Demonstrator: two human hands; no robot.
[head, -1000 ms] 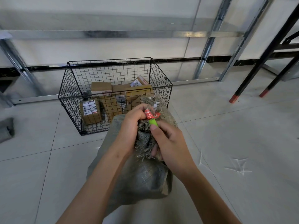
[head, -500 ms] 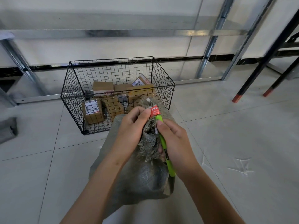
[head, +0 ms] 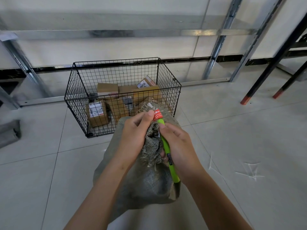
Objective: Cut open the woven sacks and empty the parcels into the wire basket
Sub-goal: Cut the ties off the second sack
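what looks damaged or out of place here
The woven sack is frayed at its gathered neck, loose strands sticking out between the left hand and the right hand holding the green cutter. White star-shaped scratches mark the floor tile to the right.

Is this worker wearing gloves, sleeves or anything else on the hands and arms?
No. The left hand and right hand are bare: no gloves, rings or watch show. The left forearm and right forearm are uncovered down to the picture's edge, so no sleeve is in view.
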